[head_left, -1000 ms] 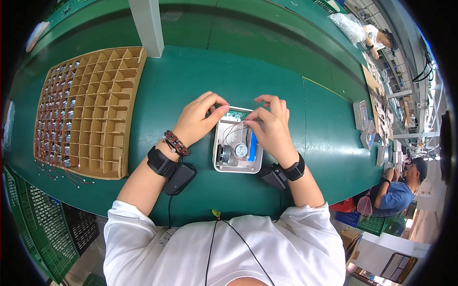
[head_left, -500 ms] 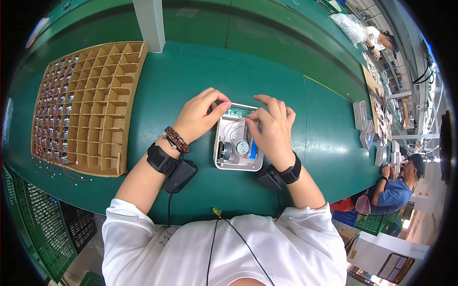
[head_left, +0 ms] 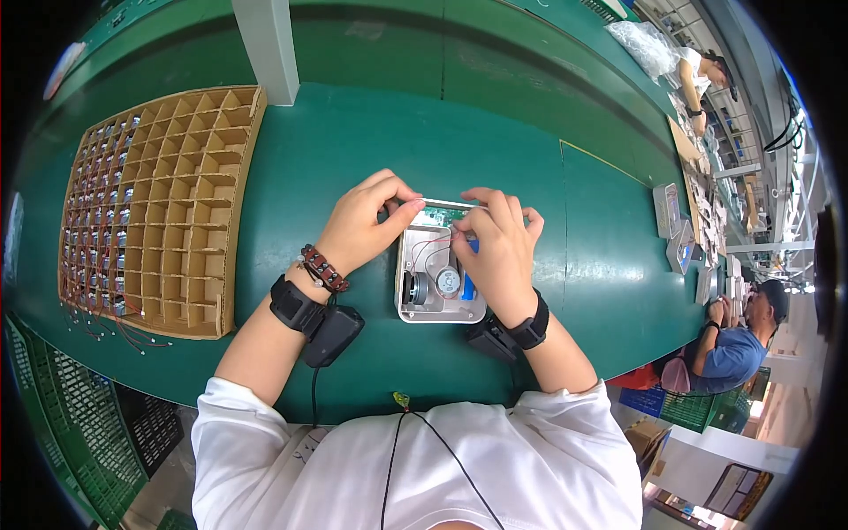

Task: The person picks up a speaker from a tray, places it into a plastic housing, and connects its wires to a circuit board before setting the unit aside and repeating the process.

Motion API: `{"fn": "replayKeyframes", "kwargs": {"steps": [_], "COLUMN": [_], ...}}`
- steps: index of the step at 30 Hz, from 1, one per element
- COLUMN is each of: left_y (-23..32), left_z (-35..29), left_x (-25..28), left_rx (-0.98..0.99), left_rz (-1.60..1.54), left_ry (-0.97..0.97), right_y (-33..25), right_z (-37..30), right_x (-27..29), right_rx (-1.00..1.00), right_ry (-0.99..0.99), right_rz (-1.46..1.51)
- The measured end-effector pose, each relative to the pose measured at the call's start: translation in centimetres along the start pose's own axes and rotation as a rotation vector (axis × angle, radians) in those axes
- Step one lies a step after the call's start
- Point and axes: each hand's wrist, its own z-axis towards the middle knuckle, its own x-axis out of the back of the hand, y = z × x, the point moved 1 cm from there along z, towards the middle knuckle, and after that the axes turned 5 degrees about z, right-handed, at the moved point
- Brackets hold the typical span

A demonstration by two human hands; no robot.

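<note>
An open, shallow white plastic housing (head_left: 406,314) lies on the green table in front of me. Inside it sit a round silver part (head_left: 448,282), a black round part that looks like a small speaker (head_left: 412,288), a blue piece (head_left: 469,284) and thin red and black wires (head_left: 430,240). Along its far end runs a green circuit board (head_left: 439,215). My left hand (head_left: 371,212) pinches the far left corner of the housing between thumb and finger. Over the right side, my right hand (head_left: 502,240) is closed, its thumb and forefinger pinching the wires beside the board; the tips partly hide them.
At the left stands a cardboard divider box (head_left: 190,221), its left columns filled with wired parts, leads hanging over the near edge. Grey post (head_left: 268,53) behind it. Housings (head_left: 667,212) lie to the right, near a seated person (head_left: 729,344). Green crates (head_left: 79,424) stand lower left.
The whole view has shifted slightly, so the housing appears a little lower. My right fingertips have moved slightly nearer along the wires; my left hand keeps its hold on the corner.
</note>
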Motion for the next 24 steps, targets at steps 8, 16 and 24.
{"fn": "replayKeyframes", "kwargs": {"steps": [8,16,24], "left_y": [-0.2,1.0,0.5], "left_z": [-0.2,-0.1,-0.2], "left_x": [-0.2,-0.2,-0.2], "left_rx": [-0.032,-0.046,-0.106], "left_rz": [0.081,0.213,0.247], "left_ry": [0.014,-0.001,0.042], "right_y": [0.2,-0.2,0.3], "right_z": [-0.1,-1.4,-0.7], "right_x": [1.0,2.7,3.1], "right_rx": [0.156,0.156,0.256], "right_ry": [-0.094,-0.216,-0.281], "right_rz": [0.046,-0.030,-0.132]}}
